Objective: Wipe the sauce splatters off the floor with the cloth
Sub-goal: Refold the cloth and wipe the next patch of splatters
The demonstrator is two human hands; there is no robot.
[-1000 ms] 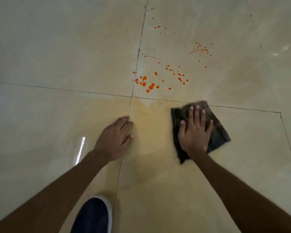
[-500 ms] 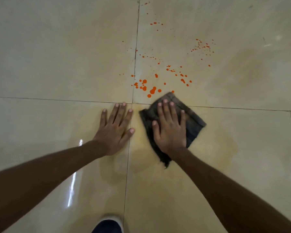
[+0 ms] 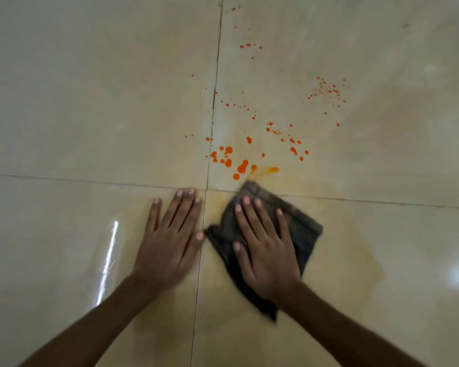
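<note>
Orange sauce splatters (image 3: 243, 166) dot the glossy beige floor tiles (image 3: 90, 102) just beyond my hands, with finer specks further off at the upper right (image 3: 326, 92). A dark grey cloth (image 3: 302, 229) lies flat on the floor under my right hand (image 3: 263, 247), which presses on it with fingers spread. The cloth's far corner touches a smeared orange streak (image 3: 265, 172). My left hand (image 3: 170, 239) rests palm down on the tile beside the cloth, holding nothing.
Tile grout lines (image 3: 212, 115) cross just ahead of my fingertips. A faint yellowish wet film (image 3: 355, 260) covers the tile around the cloth. Light glares off the floor at the left (image 3: 109, 258) and right edge.
My right hand slid the cloth left and forward to the nearest splatters, smearing one drop into a streak. My left hand spread flat. The shoe has left the view.
</note>
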